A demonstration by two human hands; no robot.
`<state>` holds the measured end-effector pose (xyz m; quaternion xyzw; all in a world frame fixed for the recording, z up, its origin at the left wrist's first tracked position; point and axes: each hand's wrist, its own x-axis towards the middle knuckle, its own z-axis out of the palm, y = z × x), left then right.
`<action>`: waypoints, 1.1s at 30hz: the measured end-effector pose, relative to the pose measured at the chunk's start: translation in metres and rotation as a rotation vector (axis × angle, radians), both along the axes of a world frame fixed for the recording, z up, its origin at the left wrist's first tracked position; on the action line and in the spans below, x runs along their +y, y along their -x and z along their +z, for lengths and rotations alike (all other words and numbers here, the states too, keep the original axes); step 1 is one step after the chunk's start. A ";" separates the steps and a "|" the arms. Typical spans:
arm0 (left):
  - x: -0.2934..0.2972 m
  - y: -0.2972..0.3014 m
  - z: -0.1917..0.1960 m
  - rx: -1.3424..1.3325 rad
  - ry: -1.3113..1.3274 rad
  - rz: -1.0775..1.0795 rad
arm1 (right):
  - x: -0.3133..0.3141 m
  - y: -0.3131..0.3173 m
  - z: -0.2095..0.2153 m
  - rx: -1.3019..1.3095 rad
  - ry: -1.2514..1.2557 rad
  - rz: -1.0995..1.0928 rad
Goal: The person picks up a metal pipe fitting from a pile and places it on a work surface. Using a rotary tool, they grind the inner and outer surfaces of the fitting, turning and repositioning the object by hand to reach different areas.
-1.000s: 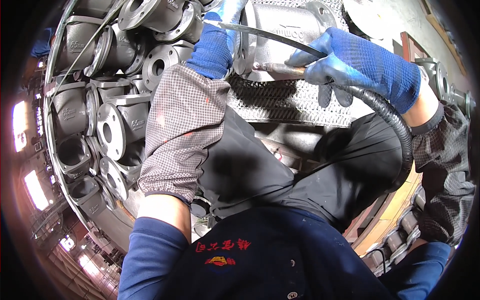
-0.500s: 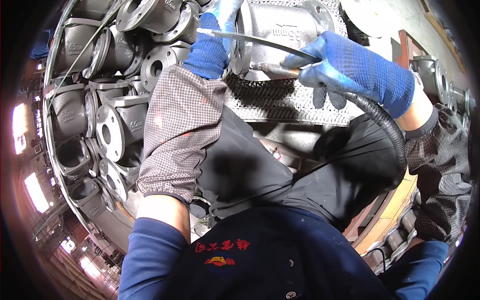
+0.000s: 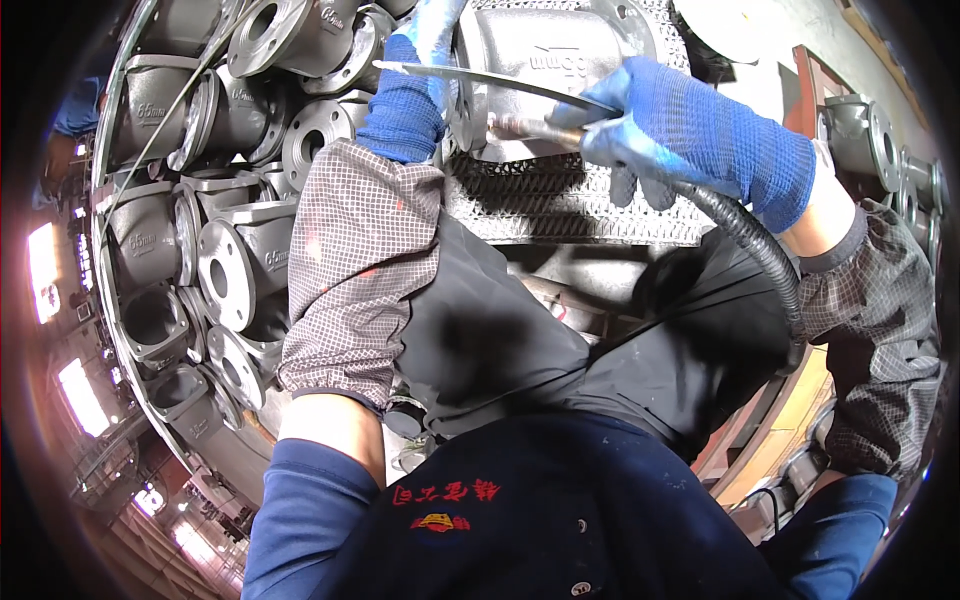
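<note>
A grey cast-metal flanged valve body [image 3: 545, 60] lies on a perforated metal bench top. My right hand [image 3: 640, 130], in a blue knit glove with a paler coated palm, is closed round a rod-shaped tool [image 3: 545, 132] with a black ribbed hose [image 3: 745, 230]. Its brownish, blurred front end points left, close to the near side of the valve body. A long thin dark strip [image 3: 500, 80] with a whitish tip also sticks out leftward from that hand. My left hand [image 3: 425, 60], gloved alike, is beside the valve body's left flange; its fingers are mostly hidden beyond the top edge.
Several similar grey valve bodies [image 3: 245, 255] are heaped on the left, inside a metal rim. More flanged castings [image 3: 860, 145] stand at the far right. The perforated bench top [image 3: 600, 215] ends just before my knees. A pale round object [image 3: 720, 30] is at the top.
My right hand has shifted slightly left and up, with the tool and the strip. My left hand and the valve body appear slightly further left and higher in view.
</note>
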<state>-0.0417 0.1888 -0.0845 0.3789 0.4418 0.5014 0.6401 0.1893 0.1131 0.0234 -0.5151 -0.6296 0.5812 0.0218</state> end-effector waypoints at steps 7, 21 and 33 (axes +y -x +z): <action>-0.001 0.001 0.000 0.016 -0.002 0.003 | 0.003 0.000 -0.008 0.002 0.037 0.052; 0.001 0.007 0.003 0.072 -0.009 0.033 | 0.003 0.017 -0.006 0.030 0.033 0.048; -0.006 -0.004 0.009 0.092 -0.051 0.043 | -0.024 0.011 -0.044 0.239 -0.215 0.011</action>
